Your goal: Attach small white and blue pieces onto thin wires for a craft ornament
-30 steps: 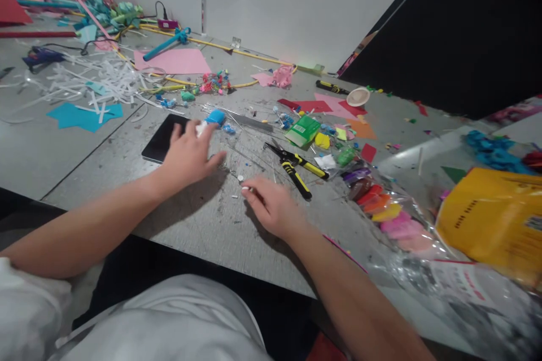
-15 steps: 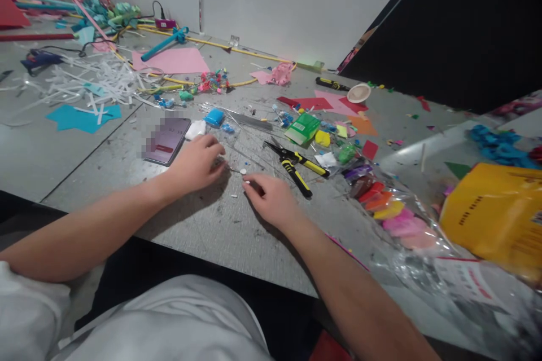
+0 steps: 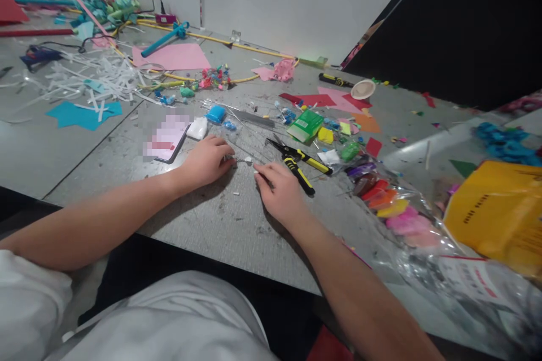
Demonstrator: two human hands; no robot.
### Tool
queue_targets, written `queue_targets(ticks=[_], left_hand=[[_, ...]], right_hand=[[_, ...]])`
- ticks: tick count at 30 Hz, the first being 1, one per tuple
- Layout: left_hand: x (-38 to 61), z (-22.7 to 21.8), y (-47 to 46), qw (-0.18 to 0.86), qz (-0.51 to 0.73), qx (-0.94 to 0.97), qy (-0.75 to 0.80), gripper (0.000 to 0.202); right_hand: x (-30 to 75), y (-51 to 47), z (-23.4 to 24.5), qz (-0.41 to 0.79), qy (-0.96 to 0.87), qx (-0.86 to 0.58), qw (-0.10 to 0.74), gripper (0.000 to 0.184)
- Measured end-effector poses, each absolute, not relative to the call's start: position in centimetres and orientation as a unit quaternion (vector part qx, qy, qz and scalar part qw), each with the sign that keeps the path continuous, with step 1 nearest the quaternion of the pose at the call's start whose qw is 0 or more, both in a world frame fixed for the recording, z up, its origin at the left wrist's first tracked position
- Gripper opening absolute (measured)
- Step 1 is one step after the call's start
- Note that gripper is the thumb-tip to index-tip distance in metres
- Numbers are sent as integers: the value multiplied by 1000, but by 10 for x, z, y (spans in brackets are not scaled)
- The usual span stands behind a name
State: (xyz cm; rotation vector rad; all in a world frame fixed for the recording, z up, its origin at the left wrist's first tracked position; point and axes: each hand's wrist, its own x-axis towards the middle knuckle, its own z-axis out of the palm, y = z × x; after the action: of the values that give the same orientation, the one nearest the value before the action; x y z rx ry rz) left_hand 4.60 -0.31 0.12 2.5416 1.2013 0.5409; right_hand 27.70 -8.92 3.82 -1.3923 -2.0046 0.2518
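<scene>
My left hand (image 3: 209,159) is closed in a pinch on a thin wire, whose far end carries a small white lump (image 3: 248,159). Just to the right, my right hand (image 3: 277,186) has thumb and index finger drawn together, with a tiny white bit (image 3: 255,171) at the fingertips, close to the lump but seemingly apart from it. A short white piece (image 3: 236,193) lies on the grey table (image 3: 203,225) below. Beyond my left hand are a white packet (image 3: 197,128) and a blue clay packet (image 3: 216,114). Yellow-and-black pliers (image 3: 296,161) rest past my right hand.
A phone (image 3: 169,144) lies left of my left hand. White paper strips (image 3: 101,76) and a blue paper piece (image 3: 84,115) spread at the left. Coloured clay packets (image 3: 396,208) and a yellow package (image 3: 495,214) sit at the right. A white wall (image 3: 288,5) stands behind.
Both hands have shifted slightly right and away from me, the white lump on the wire moving with them. The phone's screen looks brighter.
</scene>
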Motion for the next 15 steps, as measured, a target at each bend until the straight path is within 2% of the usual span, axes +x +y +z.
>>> queue_targets(ticks=[2,5,10,15], left_hand=[[47,2,-11,171,228,874,394,20],[51,1,-25,324,304,829,339,24],[59,-3,-40,561,279,702,339,29],[60,0,-39,655,274,612,348,27]], right_hand=[[274,-92,41,95,-777,-518,344,23],[271,-95,44,92,-788,-496,351,22],[270,-97,45,60,-808,-467,354,24],[271,-97,43,24,-793,-473,383,20]])
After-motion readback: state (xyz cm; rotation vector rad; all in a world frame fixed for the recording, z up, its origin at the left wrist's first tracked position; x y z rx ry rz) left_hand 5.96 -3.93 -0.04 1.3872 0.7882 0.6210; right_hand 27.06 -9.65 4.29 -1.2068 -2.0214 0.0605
